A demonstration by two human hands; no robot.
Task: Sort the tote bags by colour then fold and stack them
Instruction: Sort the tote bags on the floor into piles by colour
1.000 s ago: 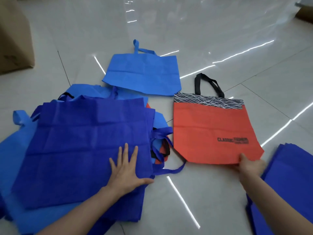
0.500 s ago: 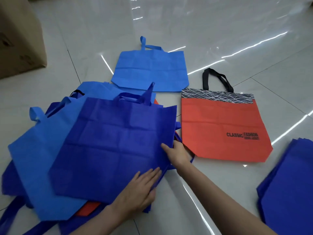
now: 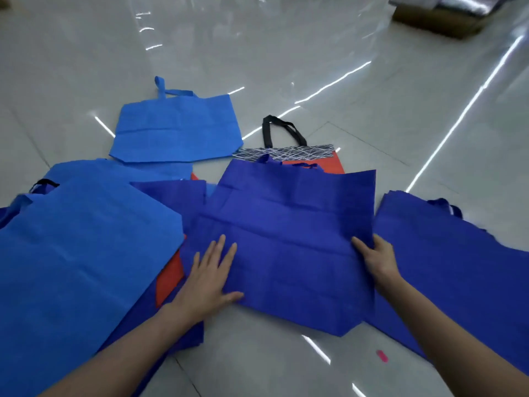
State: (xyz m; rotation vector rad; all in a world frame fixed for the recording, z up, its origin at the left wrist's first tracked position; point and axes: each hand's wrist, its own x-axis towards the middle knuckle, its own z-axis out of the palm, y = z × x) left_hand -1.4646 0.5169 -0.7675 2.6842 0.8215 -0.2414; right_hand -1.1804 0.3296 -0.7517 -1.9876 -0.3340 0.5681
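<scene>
Left grip (image 3: 209,279): flat, fingers straight, pressing on the dark blue bag (image 3: 289,224)
Right grip (image 3: 378,257): pinching that bag's right edge
Orange bag (image 3: 333,164): partly covered by it

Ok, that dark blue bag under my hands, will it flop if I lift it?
Probably floppy: the dark blue bag shows soft creases, so lifted by the edge the right hand pinches, it should droop. Likely light: thin fabric. Under the flat left hand it may slide on the glossy floor.
</scene>
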